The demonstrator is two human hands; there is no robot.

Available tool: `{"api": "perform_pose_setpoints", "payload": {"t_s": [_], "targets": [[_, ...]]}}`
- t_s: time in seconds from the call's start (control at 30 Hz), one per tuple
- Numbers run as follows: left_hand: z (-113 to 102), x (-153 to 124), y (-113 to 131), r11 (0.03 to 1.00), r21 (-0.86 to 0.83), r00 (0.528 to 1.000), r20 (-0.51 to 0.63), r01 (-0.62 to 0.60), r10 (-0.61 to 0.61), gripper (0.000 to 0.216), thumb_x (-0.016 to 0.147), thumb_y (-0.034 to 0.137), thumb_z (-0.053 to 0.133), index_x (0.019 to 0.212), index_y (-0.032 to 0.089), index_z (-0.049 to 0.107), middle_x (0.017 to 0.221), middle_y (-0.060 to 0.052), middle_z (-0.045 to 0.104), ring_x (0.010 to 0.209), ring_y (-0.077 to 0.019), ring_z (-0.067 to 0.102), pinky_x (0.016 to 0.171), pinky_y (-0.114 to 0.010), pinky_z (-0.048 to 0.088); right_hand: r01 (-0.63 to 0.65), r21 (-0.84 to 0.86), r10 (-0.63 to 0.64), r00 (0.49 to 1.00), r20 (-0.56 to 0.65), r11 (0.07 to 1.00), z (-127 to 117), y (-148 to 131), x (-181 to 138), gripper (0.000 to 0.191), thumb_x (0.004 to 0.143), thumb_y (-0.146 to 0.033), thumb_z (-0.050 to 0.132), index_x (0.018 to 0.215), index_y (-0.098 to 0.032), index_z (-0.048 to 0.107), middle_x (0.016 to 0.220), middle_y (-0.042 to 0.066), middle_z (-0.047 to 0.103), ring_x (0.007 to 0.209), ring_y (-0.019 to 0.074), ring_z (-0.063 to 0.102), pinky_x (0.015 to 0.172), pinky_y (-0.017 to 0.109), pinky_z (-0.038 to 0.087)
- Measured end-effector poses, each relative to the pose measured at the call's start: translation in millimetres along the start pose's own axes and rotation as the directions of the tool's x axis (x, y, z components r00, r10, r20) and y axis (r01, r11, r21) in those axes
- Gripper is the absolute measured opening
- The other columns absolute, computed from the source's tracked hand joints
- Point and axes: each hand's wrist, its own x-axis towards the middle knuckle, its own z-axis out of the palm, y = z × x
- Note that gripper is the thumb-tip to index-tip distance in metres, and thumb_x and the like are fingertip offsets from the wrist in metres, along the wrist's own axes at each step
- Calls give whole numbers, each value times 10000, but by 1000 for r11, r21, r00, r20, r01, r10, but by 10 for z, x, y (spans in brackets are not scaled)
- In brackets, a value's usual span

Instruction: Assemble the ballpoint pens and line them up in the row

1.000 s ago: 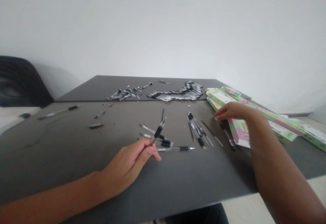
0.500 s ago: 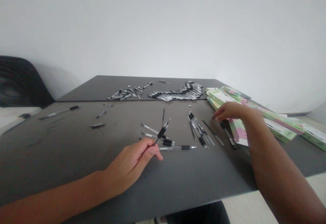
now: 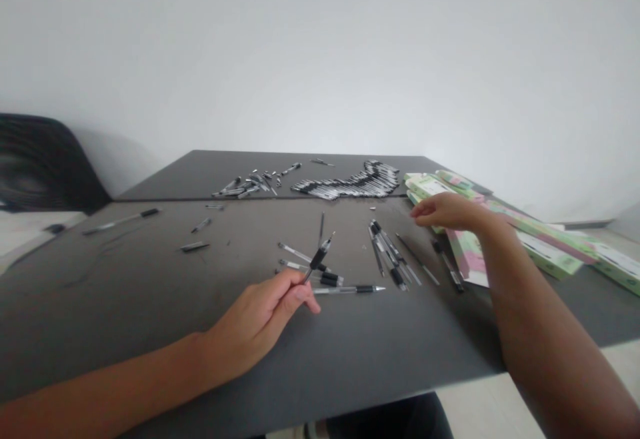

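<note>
Pen stands raised in the left hand, to the left of the pen bundle on the table. That hand is closed on its rear part, pinching it between thumb and fingers and leaving the black grip and the tip free. The right hand hangs right of the bundle and a little beyond it, over the green-and-pink box; its fingers are bent and close together, and I cannot tell whether something small sits between them.

With so little of it gripped, the pen could swivel or slip if the pinch eased. Its narrow front end is too small to judge — but if no cone covers it, the refill might slide out were that end tipped down. Left of the bundle, just beyond the left hand, a lying pen could be set rolling by a careless knuckle. Right of the bundle, a dark pen beside the box might be swept off line if the right forearm dropped.

The raised pen's long axis runs on a slant — rear end low in the hand, tip upward, away from the person and somewhat rightward, roughly toward the row of pens beyond the bundle.
</note>
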Motion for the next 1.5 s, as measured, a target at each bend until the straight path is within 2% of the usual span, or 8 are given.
{"api": "perform_pose_setpoints", "payload": {"t_s": [0.1, 0.27, 0.5, 0.67, 0.83, 0.97, 1.23, 1.5], "targets": [[-11, 8, 29, 1000, 2, 1000, 9, 7, -7, 354, 1141, 323, 393, 1044, 257, 727, 964, 20, 767, 900, -155, 737, 854, -267, 513, 124, 239, -110, 991, -70, 963, 12, -314, -109, 327, 814, -418, 789, 1088, -249, 843, 1006, 35, 850, 952, 237, 756, 904, 332, 562], [-8, 23, 51, 999, -21, 999, 19, 30, -30, 355, 1143, 334, 398, 1025, 257, 724, 942, 23, 758, 880, -156, 735, 823, -270, 499, 296, 730, -175, 955, -240, 615, 277, -1036, -295, 362, 758, -477, 904, 990, -215, 812, 915, 39, 794, 769, 145, 638, 684, 278, 488], [-4, 15, 35, 998, -30, 997, 55, 57, -56, 316, 1147, 337, 425, 1026, 257, 706, 955, 38, 765, 903, -151, 733, 827, -263, 486, 34, 999, -158, 987, -34, -6, 629, -1673, -578, 372, 625, -293, 1028, 882, -206, 773, 836, -27, 753, 695, 64, 650, 570, 140, 490], [-13, 24, 50, 998, -34, 995, 86, 45, -42, 312, 1144, 307, 417, 1016, 249, 695, 958, 31, 763, 902, -155, 728, 833, -268, 494, -108, 965, -178, 982, 66, -238, 638, -1887, -830, 355, 645, -197, 1021, 817, -204, 710, 788, -57, 733, 649, 39, 675, 510, 83, 496], [-11, 42, 59, 998, -41, 995, 96, 41, -37, 310, 1142, 299, 413, 1013, 241, 689, 951, 23, 765, 905, -161, 728, 841, -277, 499, -122, 947, -151, 985, 80, -298, 656, -1967, -947, 355, 647, -192, 1021, 813, -213, 707, 823, -48, 756, 678, 53, 701, 508, 83, 509], [-15, 29, 56, 997, -57, 993, 104, 58, -52, 316, 1149, 310, 400, 1023, 245, 683, 965, 23, 767, 912, -159, 730, 842, -276, 501, -49, 951, -168, 986, -3, -306, 673, -1958, -970, 324, 688, -204, 1001, 821, -226, 706, 885, -42, 771, 711, 55, 691, 522, 89, 505], [-11, 13, 32, 996, -72, 994, 94, 54, -47, 309, 1155, 318, 404, 1028, 251, 678, 979, 24, 771, 930, -155, 738, 848, -272, 503, 89, 962, -204, 968, -144, -259, 699, -1952, -1009, 331, 764, -231, 955, 811, -262, 629, 960, -36, 764, 780, 102, 663, 583, 174, 514], [-18, 14, 39, 997, -70, 995, 92, 42, -36, 297, 1150, 298, 409, 1037, 246, 678, 971, 27, 764, 924, -146, 736, 839, -264, 502, 119, 972, -231, 959, -166, -204, 738, -1963, -1041, 358, 793, -259, 937, 811, -261, 580, 921, -44, 694, 733, 100, 560, 662, 210, 488]]}}
